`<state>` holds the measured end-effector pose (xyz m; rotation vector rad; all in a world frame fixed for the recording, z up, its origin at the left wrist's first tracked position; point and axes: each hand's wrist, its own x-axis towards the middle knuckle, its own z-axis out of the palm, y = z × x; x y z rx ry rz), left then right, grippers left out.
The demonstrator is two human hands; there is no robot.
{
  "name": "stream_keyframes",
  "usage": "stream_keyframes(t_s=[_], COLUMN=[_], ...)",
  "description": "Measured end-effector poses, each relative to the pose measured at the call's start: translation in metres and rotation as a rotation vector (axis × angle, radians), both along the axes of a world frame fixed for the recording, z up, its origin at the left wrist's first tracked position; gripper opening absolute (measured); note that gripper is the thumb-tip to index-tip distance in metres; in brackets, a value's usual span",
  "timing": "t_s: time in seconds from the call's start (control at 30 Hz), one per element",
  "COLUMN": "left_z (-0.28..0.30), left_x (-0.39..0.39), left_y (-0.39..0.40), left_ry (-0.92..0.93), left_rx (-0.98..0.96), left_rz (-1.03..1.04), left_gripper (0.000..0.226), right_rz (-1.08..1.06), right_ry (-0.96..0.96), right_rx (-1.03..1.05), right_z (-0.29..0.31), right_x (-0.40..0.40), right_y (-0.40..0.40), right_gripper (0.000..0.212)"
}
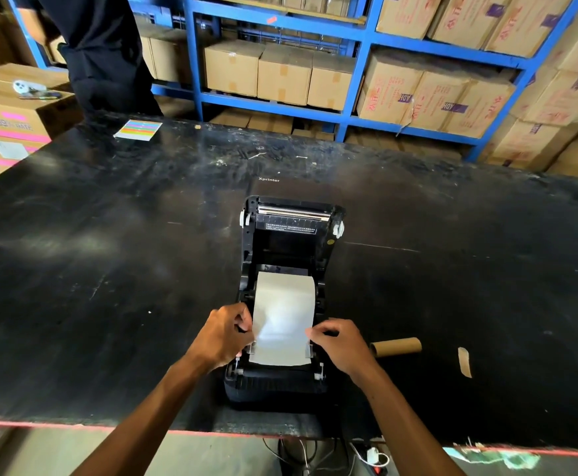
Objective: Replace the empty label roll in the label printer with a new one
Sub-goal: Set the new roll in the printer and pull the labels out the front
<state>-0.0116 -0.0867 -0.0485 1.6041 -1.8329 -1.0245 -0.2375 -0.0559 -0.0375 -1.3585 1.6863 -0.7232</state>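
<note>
The black label printer (282,383) sits on the table with its lid (292,214) swung open and standing up at the back. A white strip of label paper (282,317) runs from the roll bay forward over the front guides. My left hand (224,333) pinches the strip's left edge. My right hand (340,341) holds its right edge. An empty brown cardboard core (397,347) lies on the table just right of the printer.
The black table (109,252) has a red front edge. A torn paper scrap (464,362) lies right of the core, a coloured sticker sheet (138,129) at the far left. A person in black (102,49) stands behind. Blue shelves (356,36) hold cartons.
</note>
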Motion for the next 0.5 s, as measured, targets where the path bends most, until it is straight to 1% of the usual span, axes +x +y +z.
stream_keyframes(t_s=[0.1, 0.2, 0.3, 0.4, 0.5], left_z=[0.0004, -0.0008, 0.0004, 0.0032, 0.0010], left_x=[-0.0003, -0.0002, -0.0018, -0.0024, -0.0023], left_y=[0.0010, 0.0031, 0.0039, 0.0036, 0.0074], left_ry=[0.029, 0.063, 0.044, 0.004, 0.036], left_rx=[0.016, -0.026, -0.020, -0.017, -0.041], left_rz=[0.020, 0.072, 0.061, 0.044, 0.073], left_gripper=[0.024, 0.024, 0.024, 0.018, 0.014], right_rz=[-0.011, 0.011, 0.017, -0.011, -0.003], right_ry=[0.008, 0.048, 0.049, 0.018, 0.024], right_rx=[-0.019, 0.005, -0.002, -0.077, -0.091], right_z=[-0.0014, -0.0017, -0.0030, -0.0040, -0.0035], right_x=[0.0011, 0.0026, 0.0025, 0.0025, 0.0037], right_y=[0.0010, 0.0031, 0.0042, 0.0040, 0.0059], right_gripper=[0.021, 0.021, 0.019, 0.014, 0.014])
